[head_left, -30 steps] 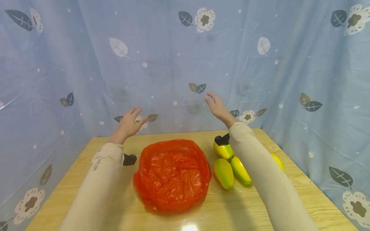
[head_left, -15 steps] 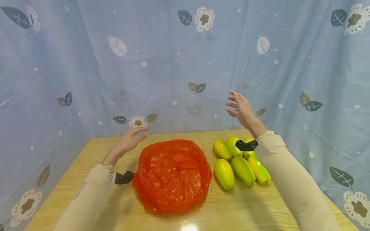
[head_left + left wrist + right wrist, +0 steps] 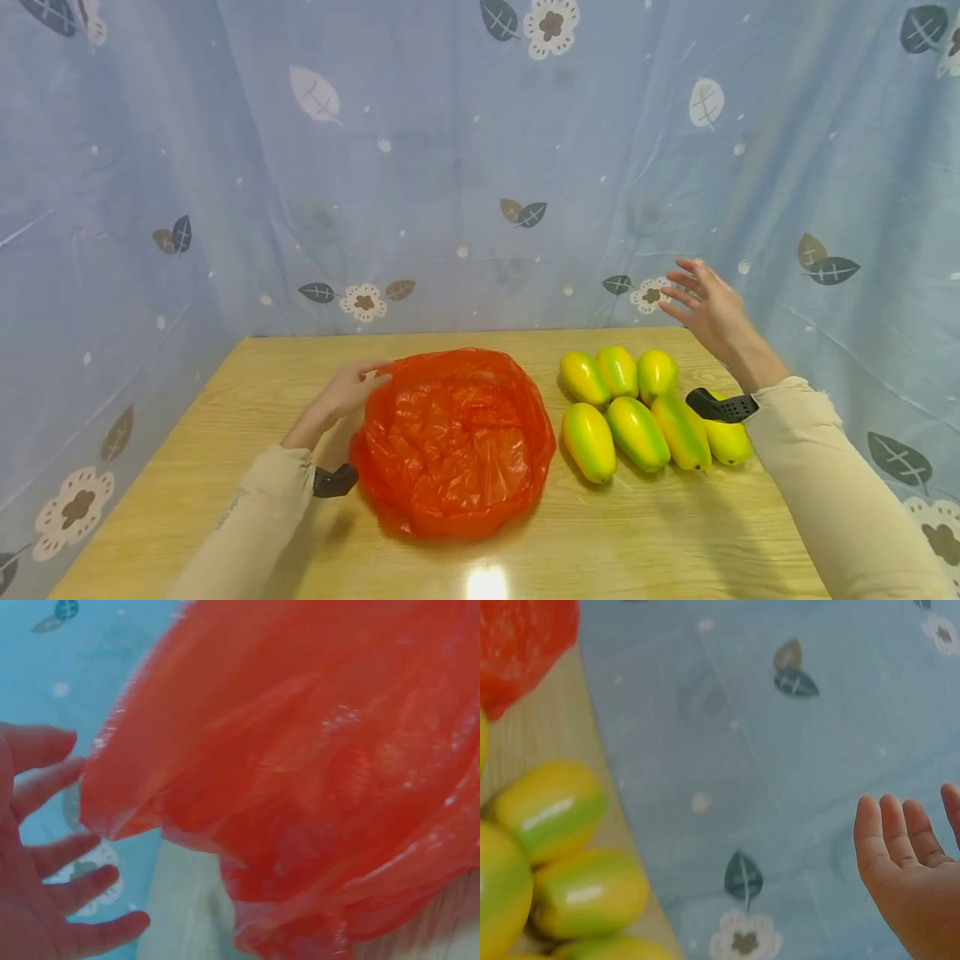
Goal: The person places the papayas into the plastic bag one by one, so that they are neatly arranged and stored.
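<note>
Seven yellow-green fruits (image 3: 682, 432) are lying in two rows on the table (image 3: 622, 542) in the head view, and the red plastic bag (image 3: 457, 442) is sitting to their left, mouth upward. Your left hand (image 3: 347, 393) is hovering at the bag's left rim, and your right hand (image 3: 714, 312) is hovering to the right of the back fruits. In the left wrist view, your left fingers are lying spread and holding nothing; whether they are touching the bag, I cannot tell. Its film is looking thin, soft and slippery, so the rim is probably offering the best pinch. In the right wrist view, your right fingers are pointing nearly straight, holding nothing, well apart from the fruits, which are looking smooth and firm, probably best gripped around the middle.
</note>
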`<state>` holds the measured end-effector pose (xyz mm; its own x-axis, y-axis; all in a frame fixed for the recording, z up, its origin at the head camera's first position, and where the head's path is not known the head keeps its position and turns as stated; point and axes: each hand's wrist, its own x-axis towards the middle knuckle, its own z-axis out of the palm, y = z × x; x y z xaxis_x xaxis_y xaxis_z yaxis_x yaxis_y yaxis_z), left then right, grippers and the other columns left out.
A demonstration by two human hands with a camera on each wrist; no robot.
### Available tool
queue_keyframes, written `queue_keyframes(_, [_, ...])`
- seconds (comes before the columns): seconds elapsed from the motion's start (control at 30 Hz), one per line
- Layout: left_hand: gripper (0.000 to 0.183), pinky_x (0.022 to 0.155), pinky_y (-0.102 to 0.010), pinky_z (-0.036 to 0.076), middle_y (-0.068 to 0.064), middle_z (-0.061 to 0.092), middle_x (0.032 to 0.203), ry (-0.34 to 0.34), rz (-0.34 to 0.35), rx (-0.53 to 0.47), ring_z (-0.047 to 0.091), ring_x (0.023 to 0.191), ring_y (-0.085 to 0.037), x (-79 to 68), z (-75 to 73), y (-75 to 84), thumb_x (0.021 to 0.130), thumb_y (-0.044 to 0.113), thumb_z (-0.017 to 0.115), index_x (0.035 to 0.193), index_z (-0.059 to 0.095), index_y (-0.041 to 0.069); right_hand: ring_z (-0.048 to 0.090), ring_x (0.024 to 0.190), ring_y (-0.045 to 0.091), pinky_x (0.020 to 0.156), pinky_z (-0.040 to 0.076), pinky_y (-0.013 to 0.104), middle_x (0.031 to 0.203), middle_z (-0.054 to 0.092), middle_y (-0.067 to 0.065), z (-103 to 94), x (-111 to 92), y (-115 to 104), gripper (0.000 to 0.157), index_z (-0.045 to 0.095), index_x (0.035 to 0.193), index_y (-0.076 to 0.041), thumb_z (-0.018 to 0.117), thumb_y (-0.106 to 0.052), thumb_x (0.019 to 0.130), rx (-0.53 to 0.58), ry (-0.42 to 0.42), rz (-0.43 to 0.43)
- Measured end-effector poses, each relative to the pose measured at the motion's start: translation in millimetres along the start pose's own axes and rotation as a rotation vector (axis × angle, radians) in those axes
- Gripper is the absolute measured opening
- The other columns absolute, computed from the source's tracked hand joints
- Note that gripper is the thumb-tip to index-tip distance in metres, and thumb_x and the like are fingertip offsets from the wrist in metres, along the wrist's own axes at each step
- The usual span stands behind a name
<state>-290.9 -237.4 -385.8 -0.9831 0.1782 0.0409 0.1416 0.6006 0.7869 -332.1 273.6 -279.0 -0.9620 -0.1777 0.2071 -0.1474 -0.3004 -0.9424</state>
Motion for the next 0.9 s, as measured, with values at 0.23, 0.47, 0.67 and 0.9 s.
queue_keyframes(0.23, [0.044, 0.103, -0.057, 0.031, -0.028, 0.043, 0.138, 0.008, -0.025, -0.032, 0.036, 0.127, -0.047, 1.2, 10.1, -8.8, 0.098, 0.016, 0.05, 0.135, 0.047, -0.006, 0.054, 0.104, 0.013, 0.084, 0.05, 0.027, 0.122, 0.046, -0.001, -49.0, -23.8, 9.7, 0.04, 0.037, 0.134, -0.018, 0.043, -0.034, 0.099, 0.096, -0.007, 0.01])
queue_keyframes(0.47, [0.042, 0.104, -0.058, 0.028, -0.03, 0.042, 0.138, 0.017, -0.083, -0.079, 0.035, 0.128, -0.046, 2.2, 17.4, -12.1, 0.098, 0.014, 0.046, 0.135, 0.047, -0.007, 0.058, 0.099, 0.016, 0.083, 0.051, 0.029, 0.115, 0.053, 0.001, -92.8, -46.6, 18.2, 0.027, 0.049, 0.124, -0.019, 0.044, -0.028, 0.099, 0.17, 0.008, 0.038])
queue_keyframes(0.67, [0.044, 0.105, -0.057, 0.028, -0.029, 0.039, 0.141, 0.021, -0.089, -0.122, 0.034, 0.129, -0.045, 3.2, 17.2, -14.7, 0.097, 0.013, 0.048, 0.137, 0.045, -0.005, 0.061, 0.093, 0.015, 0.08, 0.052, 0.028, 0.105, 0.059, -0.001, -117.6, -63.0, 28.3, 0.024, 0.049, 0.122, -0.019, 0.045, -0.025, 0.099, 0.156, 0.064, 0.096])
queue_keyframes(0.9, [0.044, 0.104, -0.055, 0.031, -0.029, 0.041, 0.139, 0.052, -0.072, -0.169, 0.037, 0.127, -0.044, 5.0, 23.2, -19.3, 0.094, 0.006, 0.052, 0.135, 0.046, -0.007, 0.06, 0.091, 0.007, 0.079, 0.051, 0.024, 0.102, 0.057, -0.012, -140.7, -82.9, 45.7, 0.03, 0.036, 0.129, -0.023, 0.044, -0.023, 0.1, -0.035, 0.094, 0.191])
